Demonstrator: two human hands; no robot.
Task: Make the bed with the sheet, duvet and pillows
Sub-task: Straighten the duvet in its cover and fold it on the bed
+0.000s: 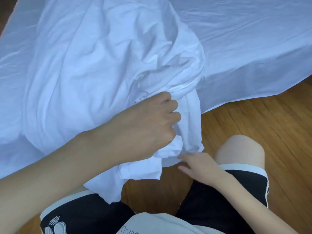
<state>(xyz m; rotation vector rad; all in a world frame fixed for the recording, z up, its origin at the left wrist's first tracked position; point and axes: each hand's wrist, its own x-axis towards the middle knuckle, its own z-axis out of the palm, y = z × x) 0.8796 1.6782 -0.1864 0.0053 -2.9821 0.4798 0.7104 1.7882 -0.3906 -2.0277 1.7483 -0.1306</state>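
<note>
Crumpled white cotton duvet cover [104, 65] w/ zip edge lies heaped on bed corner, spilling toward the wooden plank floor [253, 124]. Left hand [152, 122] fists a bunch of it; right hand [199, 164] is loose-fingered, just touching the hem. Smooth white sheet [244, 39] lies beneath. Risk — a hard tug drags the sheet askew, or the cover slides off to the floor.

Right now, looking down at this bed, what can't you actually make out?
Head view only:
- Left hand: fingertips buried in the bunched white cloth it grips.
- Whether that cloth is duvet or cover: folds hide it.
- Pillows: none in frame.
- Bed sheet: far side cut off by top edge.
- Right hand: contact with the hem unclear.
</note>
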